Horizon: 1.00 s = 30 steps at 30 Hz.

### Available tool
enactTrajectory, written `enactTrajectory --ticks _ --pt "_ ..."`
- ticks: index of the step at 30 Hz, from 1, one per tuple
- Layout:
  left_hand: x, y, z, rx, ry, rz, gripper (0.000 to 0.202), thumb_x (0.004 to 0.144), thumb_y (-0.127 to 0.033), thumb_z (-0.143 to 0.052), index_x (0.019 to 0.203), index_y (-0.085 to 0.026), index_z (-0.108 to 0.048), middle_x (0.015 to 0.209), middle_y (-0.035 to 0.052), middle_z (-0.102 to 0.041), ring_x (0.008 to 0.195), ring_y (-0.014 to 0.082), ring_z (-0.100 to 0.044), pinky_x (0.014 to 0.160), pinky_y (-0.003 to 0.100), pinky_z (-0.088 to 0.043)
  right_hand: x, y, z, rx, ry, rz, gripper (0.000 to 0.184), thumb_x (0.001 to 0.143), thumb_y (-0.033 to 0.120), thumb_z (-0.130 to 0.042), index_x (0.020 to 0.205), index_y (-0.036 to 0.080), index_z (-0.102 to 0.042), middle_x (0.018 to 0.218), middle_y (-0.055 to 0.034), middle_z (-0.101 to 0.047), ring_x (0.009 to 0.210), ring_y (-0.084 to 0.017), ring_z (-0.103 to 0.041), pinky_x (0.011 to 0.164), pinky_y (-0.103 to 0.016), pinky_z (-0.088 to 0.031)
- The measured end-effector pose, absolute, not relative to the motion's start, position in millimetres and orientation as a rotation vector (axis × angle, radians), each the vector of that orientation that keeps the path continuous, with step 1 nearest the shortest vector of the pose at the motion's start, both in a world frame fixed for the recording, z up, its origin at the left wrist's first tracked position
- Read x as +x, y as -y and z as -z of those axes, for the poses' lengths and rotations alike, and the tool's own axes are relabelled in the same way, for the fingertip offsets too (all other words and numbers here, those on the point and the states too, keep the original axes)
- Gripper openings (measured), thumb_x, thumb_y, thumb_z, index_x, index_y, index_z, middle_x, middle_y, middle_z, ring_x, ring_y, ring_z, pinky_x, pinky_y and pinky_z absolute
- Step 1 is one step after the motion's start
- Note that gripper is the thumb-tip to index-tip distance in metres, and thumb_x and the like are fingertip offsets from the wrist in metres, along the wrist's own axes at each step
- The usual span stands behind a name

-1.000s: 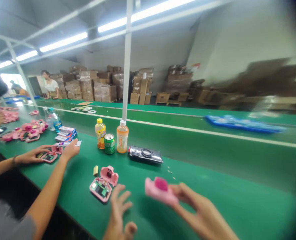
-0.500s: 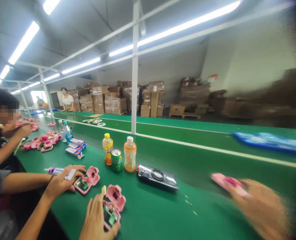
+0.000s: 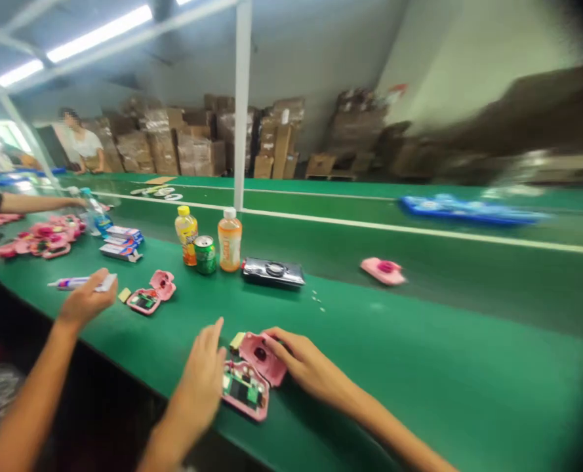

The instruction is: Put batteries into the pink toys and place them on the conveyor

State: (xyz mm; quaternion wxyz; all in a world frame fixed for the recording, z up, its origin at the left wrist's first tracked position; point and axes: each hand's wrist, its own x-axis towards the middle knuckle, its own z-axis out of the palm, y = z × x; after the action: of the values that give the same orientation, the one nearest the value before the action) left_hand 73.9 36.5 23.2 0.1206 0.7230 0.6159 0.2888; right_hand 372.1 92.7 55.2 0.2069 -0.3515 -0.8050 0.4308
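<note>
A pink plastic toy shell [image 3: 261, 357] lies on the green bench top [image 3: 350, 367], with the fingers of my right hand [image 3: 305, 360] over it from the right. Just below sits a pink toy half with a green circuit board [image 3: 245, 391]. My left hand [image 3: 200, 373] stands at its left edge, fingers apart, holding nothing. A small yellow block [image 3: 237, 341] lies by the shell. A co-worker's hand [image 3: 87, 298] is over a glue tube [image 3: 77, 283], close to another opened pink toy [image 3: 148, 294]. A loose pink toy part [image 3: 383, 270] lies on the farther green band.
Two drink bottles [image 3: 229, 240] and a green can [image 3: 205, 255] stand behind a black packet [image 3: 273, 273]. Several pink toys [image 3: 45, 239] and small boxes [image 3: 121, 244] lie at the left. A blue tray [image 3: 468, 210] lies far right, with stacked cartons [image 3: 183, 141] behind.
The pink part has left my right hand and lies on the farther band. My right hand has moved left onto the shell. My left hand no longer holds the circuit-board half.
</note>
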Motion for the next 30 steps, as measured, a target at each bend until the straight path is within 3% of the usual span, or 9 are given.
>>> enactTrajectory --ticks 3,7,11,16,19,21,25,27,30 --pt "122.9 -40.1 -26.5 2.16 -1.429 -0.65 0.056 0.093 -0.015 -0.055 0.146 -0.032 -0.055 0.141 0.0065 -0.057 0.133 0.0219 -0.054 0.117 0.041 -0.044 385.7 -81.8 -57.9 -1.017 2.214 -1.191 0.049 0.106 0.057 -0.036 0.105 0.019 -0.066 0.097 -0.0043 -0.07 0.086 -0.019 -0.061 0.084 -0.03 -0.046" --pt "130.4 -64.1 -54.6 2.138 -1.178 -0.438 0.064 0.084 -0.024 -0.068 0.146 -0.035 -0.055 0.13 0.0056 -0.056 0.123 0.0245 -0.058 0.112 0.04 -0.047 388.3 -74.1 -54.1 -0.994 2.152 -1.166 0.044 0.107 0.051 -0.038 0.107 0.017 -0.067 0.101 -0.0055 -0.071 0.089 -0.019 -0.062 0.085 -0.03 -0.046" --pt "130.6 -76.7 -66.0 2.16 -1.123 -0.355 0.046 0.087 -0.029 -0.064 0.133 -0.03 -0.065 0.123 0.0055 -0.054 0.109 0.0238 -0.06 0.103 0.038 -0.048 391.3 -74.0 -52.8 -0.972 2.122 -1.168 0.043 0.107 0.05 -0.04 0.106 0.017 -0.068 0.101 -0.0061 -0.072 0.09 -0.02 -0.063 0.086 -0.031 -0.047" --pt "134.7 -61.1 -49.2 1.917 -1.212 -0.671 0.032 0.078 -0.02 -0.067 0.11 -0.022 -0.06 0.104 0.0024 -0.064 0.095 0.02 -0.06 0.087 0.03 -0.048 405.8 -75.9 -47.5 -1.067 2.17 -1.084 0.046 0.107 0.052 -0.039 0.107 0.018 -0.07 0.103 -0.0076 -0.072 0.092 -0.023 -0.066 0.084 -0.033 -0.051" --pt "141.0 -48.4 -27.6 1.544 -1.162 -0.962 0.032 0.078 -0.02 -0.069 0.104 -0.021 -0.05 0.089 -0.0003 -0.065 0.081 0.016 -0.061 0.074 0.026 -0.046 396.3 -81.8 -43.3 -1.086 2.178 -0.682 0.048 0.098 0.051 -0.06 0.134 0.019 -0.062 0.133 -0.0143 -0.062 0.12 -0.03 -0.06 0.096 -0.039 -0.053" --pt "148.1 -42.7 -13.7 1.328 -1.082 -1.114 0.04 0.076 -0.022 -0.075 0.105 -0.022 -0.047 0.084 -0.0019 -0.064 0.077 0.0146 -0.063 0.07 0.024 -0.044 375.0 -83.8 -45.0 -0.974 2.246 -0.411 0.053 0.092 0.036 -0.073 0.141 0.022 -0.057 0.138 -0.0134 -0.058 0.128 -0.03 -0.056 0.104 -0.041 -0.051" --pt "159.4 -37.5 0.8 1.044 -0.962 -1.322 0.059 0.068 -0.032 -0.091 0.108 -0.023 -0.048 0.084 0.0001 -0.069 0.079 0.0174 -0.07 0.07 0.024 -0.047 322.6 -81.8 -51.2 -0.795 2.564 -0.17 0.027 0.088 0.002 -0.067 0.107 0.021 -0.068 0.1 -0.0041 -0.069 0.088 -0.019 -0.067 0.078 -0.025 -0.055" --pt "159.9 -37.7 3.0 0.963 -0.919 -1.377 0.067 0.064 -0.043 -0.095 0.108 -0.022 -0.049 0.088 0.0035 -0.072 0.083 0.0204 -0.072 0.071 0.025 -0.049 307.4 -81.9 -51.3 -0.81 2.611 -0.132 0.02 0.089 -0.001 -0.063 0.091 0.018 -0.066 0.091 -0.003 -0.068 0.078 -0.017 -0.065 0.071 -0.022 -0.051" --pt "156.4 -40.2 6.5 0.941 -0.895 -1.392 0.069 0.065 -0.057 -0.093 0.107 -0.021 -0.051 0.087 0.0053 -0.074 0.076 0.0198 -0.072 0.066 0.024 -0.049 302.3 -83.7 -49.4 -0.892 2.51 -0.281 0.019 0.095 0.002 -0.057 0.093 0.018 -0.066 0.094 -0.0031 -0.068 0.084 -0.016 -0.067 0.074 -0.021 -0.05"
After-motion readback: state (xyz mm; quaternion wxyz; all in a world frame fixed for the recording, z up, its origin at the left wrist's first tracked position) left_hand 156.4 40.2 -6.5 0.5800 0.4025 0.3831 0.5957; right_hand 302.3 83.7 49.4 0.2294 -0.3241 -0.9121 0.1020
